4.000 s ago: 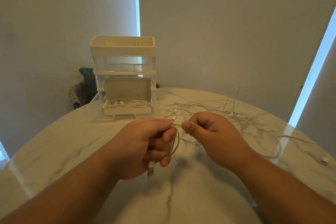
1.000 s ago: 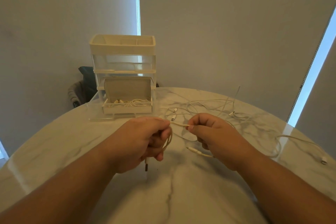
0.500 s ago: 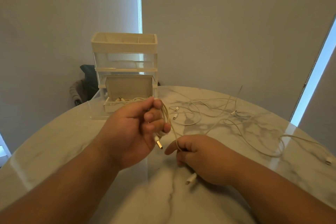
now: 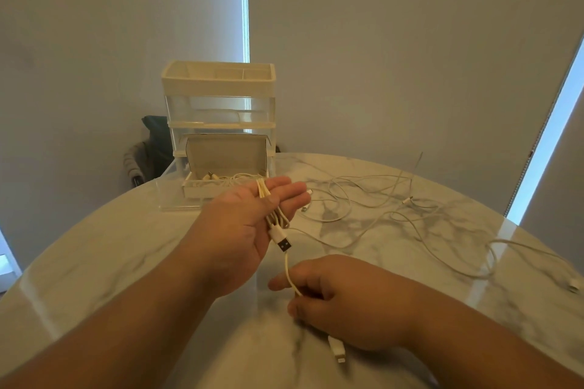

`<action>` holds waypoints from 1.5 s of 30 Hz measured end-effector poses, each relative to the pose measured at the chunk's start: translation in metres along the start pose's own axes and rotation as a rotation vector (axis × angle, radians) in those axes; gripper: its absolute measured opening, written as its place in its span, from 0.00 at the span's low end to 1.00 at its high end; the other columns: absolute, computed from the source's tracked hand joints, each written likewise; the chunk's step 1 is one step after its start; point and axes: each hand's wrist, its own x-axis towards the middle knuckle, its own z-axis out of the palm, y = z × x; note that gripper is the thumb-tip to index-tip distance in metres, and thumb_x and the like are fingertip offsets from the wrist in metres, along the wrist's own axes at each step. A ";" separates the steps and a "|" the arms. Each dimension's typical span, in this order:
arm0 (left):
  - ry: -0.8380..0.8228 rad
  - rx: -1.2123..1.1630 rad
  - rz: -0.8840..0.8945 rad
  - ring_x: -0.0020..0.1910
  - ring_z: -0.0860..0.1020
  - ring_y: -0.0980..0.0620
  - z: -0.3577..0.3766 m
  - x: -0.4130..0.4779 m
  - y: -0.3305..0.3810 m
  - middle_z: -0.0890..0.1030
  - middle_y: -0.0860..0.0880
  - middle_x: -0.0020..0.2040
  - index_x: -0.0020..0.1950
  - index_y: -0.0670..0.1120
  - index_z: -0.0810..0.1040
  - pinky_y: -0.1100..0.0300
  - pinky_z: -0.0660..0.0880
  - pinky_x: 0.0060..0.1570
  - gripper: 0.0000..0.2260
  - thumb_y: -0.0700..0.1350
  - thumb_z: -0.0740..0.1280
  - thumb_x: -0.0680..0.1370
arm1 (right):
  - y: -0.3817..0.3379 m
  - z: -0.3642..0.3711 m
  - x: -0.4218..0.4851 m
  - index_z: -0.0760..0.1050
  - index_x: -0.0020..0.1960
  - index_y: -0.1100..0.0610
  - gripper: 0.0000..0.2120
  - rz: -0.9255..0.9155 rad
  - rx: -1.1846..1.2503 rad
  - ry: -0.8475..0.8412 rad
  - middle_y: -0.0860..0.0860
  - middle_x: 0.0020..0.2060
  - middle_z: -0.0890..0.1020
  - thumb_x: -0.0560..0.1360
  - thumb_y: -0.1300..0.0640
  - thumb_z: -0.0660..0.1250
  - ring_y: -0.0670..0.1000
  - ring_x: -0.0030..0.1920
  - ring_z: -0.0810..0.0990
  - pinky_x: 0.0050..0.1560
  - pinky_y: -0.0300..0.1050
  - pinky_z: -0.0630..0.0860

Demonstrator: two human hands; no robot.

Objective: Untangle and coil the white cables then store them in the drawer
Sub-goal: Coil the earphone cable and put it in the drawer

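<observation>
My left hand [image 4: 249, 224] is raised over the table with its fingers stretched toward the organizer. It holds several loops of a white cable [image 4: 268, 202], and the cable's USB plug [image 4: 284, 244] hangs just below. The same cable runs down to my right hand [image 4: 335, 297], which pinches it low over the table. Its small white plug [image 4: 337, 352] sticks out under that hand. More white cables [image 4: 363, 205] lie tangled to the right. The clear drawer [image 4: 172, 199] stands pulled out, with an open white box [image 4: 226, 156] of coiled cables in it.
The tiered clear and white organizer [image 4: 218, 82] stands at the back left of the round marble table [image 4: 94, 262]. Another cable end [image 4: 573, 287] lies near the table's right edge. A dark chair [image 4: 151, 148] sits behind the organizer.
My left hand has lifted and turned, and its fingers have straightened with the coil on them. My right hand has dropped toward me, sliding down the cable's free end.
</observation>
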 end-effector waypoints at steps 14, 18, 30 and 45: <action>0.056 0.721 0.290 0.57 0.80 0.63 -0.006 -0.004 -0.014 0.81 0.57 0.59 0.65 0.51 0.73 0.71 0.75 0.55 0.15 0.36 0.60 0.82 | 0.008 -0.007 -0.002 0.77 0.66 0.44 0.15 0.122 0.091 0.060 0.39 0.36 0.80 0.82 0.54 0.61 0.37 0.38 0.78 0.40 0.27 0.70; 0.033 0.823 0.333 0.58 0.78 0.67 -0.009 -0.004 -0.014 0.79 0.58 0.62 0.70 0.49 0.69 0.76 0.73 0.52 0.19 0.34 0.58 0.82 | 0.012 -0.007 0.001 0.79 0.63 0.42 0.12 0.146 0.115 0.147 0.38 0.47 0.83 0.82 0.50 0.61 0.36 0.45 0.79 0.44 0.26 0.70; -0.255 1.276 0.068 0.64 0.70 0.66 -0.015 -0.002 -0.014 0.72 0.61 0.66 0.72 0.58 0.62 0.66 0.68 0.60 0.26 0.36 0.56 0.78 | 0.010 -0.018 -0.007 0.85 0.48 0.48 0.05 0.027 0.165 0.344 0.39 0.25 0.76 0.77 0.53 0.69 0.40 0.26 0.74 0.32 0.35 0.70; -0.387 1.481 0.066 0.44 0.75 0.61 -0.007 -0.006 -0.013 0.78 0.56 0.45 0.49 0.55 0.77 0.56 0.76 0.51 0.12 0.56 0.55 0.83 | 0.015 -0.027 -0.009 0.86 0.41 0.45 0.06 -0.005 0.151 0.510 0.37 0.35 0.83 0.75 0.52 0.71 0.39 0.41 0.79 0.40 0.31 0.70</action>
